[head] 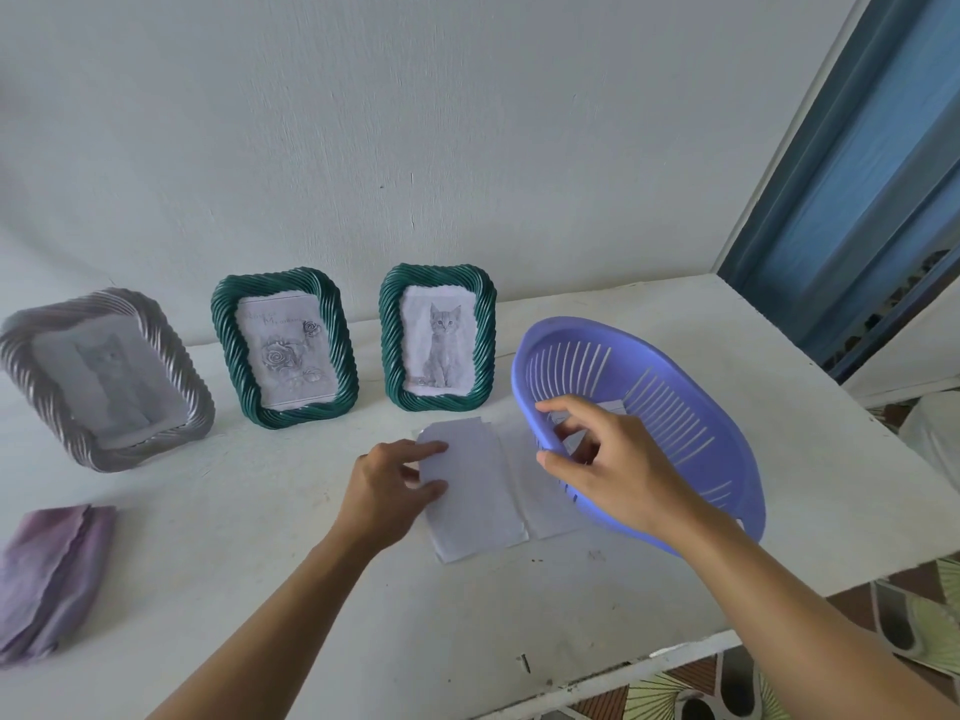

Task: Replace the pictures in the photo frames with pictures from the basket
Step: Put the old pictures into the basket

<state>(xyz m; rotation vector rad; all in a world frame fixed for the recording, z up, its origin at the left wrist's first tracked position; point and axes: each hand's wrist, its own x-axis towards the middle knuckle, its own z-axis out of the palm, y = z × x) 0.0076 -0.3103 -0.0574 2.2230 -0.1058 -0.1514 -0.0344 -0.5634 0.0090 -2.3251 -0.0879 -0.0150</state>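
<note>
Three photo frames stand along the wall on the white table [260, 589]. A silver frame [104, 376] at the left holds a faint cat picture. The middle green frame [284, 345] shows roses, and the right green frame [438, 336] shows a kitten. A purple slotted basket [675, 423] is tilted up at the right, with a paper [613, 407] inside it. My right hand [608, 459] grips the basket's near rim. My left hand [395, 485] pinches the left edge of a white paper [472, 491] lying face down on the table. Beside it lies a second sheet [535, 491], partly under the basket.
A folded purple cloth [49, 574] lies at the table's left front. The table's right edge drops to a patterned floor [909, 615]. A blue curtain [857, 174] hangs at the upper right.
</note>
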